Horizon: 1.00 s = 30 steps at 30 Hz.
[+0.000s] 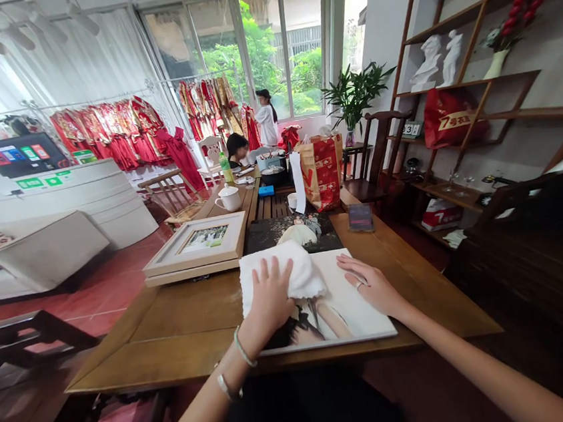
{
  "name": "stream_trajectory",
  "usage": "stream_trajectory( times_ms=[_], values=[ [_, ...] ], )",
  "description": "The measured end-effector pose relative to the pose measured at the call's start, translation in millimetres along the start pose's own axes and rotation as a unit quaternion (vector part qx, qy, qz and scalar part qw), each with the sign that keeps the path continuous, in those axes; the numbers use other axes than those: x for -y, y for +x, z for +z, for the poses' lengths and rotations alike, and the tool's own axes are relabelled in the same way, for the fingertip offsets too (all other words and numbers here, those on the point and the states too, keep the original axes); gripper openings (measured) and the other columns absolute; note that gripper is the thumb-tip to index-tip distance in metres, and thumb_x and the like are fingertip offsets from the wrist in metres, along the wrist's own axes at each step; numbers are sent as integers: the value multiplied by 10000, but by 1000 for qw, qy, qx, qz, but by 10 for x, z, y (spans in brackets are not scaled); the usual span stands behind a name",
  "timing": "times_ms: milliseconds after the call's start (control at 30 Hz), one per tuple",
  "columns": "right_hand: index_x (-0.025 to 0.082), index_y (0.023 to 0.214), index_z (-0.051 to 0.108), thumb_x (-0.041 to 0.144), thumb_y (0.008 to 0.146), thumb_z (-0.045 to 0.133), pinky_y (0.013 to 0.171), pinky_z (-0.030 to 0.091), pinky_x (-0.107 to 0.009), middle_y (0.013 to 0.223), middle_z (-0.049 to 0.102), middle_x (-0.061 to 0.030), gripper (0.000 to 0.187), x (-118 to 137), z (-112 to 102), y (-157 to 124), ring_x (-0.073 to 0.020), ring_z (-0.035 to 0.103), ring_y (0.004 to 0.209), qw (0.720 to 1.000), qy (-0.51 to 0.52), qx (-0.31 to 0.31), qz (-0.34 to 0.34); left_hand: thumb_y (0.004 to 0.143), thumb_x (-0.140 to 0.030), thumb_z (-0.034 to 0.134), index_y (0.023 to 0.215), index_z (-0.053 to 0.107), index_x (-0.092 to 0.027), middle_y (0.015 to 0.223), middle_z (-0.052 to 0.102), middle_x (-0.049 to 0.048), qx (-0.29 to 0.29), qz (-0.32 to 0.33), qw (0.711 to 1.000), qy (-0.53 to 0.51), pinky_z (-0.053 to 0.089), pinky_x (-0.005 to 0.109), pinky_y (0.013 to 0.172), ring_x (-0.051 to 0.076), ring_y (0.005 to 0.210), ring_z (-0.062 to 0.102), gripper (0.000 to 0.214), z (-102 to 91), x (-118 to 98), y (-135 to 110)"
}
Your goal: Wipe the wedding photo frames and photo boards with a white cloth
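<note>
A large photo print [323,324] lies flat on the wooden table in front of me. My left hand [271,291] rests on a folded white cloth [302,272] over the print's left part, its fingers spread and pressing down. The cloth hides part of the picture underneath. On the print's right side, my right hand [369,282] lies flat with fingers stretched out, touching the pale surface. Another dark photo print [331,232] with a figure in white lies just beyond. To the left are stacked pale picture frames [233,233].
Farther along the table [182,315] stand a white lidded cup [230,198], a red-and-brown paper bag [322,173] and a small dark blurred-out object [361,218]. Two people are at the far end, near racks of red garments [112,135]. Shelves [467,111] line the right.
</note>
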State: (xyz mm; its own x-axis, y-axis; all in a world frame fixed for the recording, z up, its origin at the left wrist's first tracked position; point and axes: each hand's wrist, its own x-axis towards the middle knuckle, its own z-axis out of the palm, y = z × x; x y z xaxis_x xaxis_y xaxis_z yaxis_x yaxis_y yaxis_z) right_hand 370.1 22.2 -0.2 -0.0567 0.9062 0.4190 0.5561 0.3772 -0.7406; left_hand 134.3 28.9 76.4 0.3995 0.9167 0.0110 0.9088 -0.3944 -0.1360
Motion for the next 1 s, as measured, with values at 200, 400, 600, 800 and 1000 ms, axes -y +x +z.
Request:
stream_trajectory(
  times_ms=[200,400,600,800,1000],
  values=[
    [206,1126,657,246,845,488,1083,337,-481,1304,570,-104,330,38,27,4,-249,477,1259,1000,-2,-4,5,689,-110,562,1447,249,-187,1473,254,214,52,-23,998,7,268,597,1013,453,1333,185,825,-9,-257,-599],
    [194,1128,652,233,846,474,1083,341,-471,1303,569,-112,336,8,69,-5,-240,479,1259,1000,-6,-3,-4,653,-145,603,1451,211,-297,1499,224,149,81,51,995,-24,274,603,1020,434,1346,141,902,129,-413,-1266],
    [198,1127,653,254,848,483,1079,345,-473,1303,570,-111,331,-10,55,3,-243,481,1257,1000,-10,1,-2,662,-170,585,1465,165,-244,1517,157,164,86,7,996,-36,221,575,1051,428,1360,93,909,-14,-212,-704],
    [207,1122,658,272,848,493,1087,336,-468,1302,573,-98,327,-43,40,-7,-245,476,1261,1000,-1,-8,0,735,-191,545,1454,199,-203,1495,205,184,20,20,999,-23,217,572,1043,407,1362,142,798,9,-17,75],
    [215,1117,660,284,851,494,1082,341,-471,1297,577,-99,321,-34,71,4,-240,483,1254,1000,3,-11,1,696,-157,551,1451,197,-192,1497,186,196,23,45,998,-36,191,596,1041,431,1360,103,835,68,-193,-92]
  ],
)
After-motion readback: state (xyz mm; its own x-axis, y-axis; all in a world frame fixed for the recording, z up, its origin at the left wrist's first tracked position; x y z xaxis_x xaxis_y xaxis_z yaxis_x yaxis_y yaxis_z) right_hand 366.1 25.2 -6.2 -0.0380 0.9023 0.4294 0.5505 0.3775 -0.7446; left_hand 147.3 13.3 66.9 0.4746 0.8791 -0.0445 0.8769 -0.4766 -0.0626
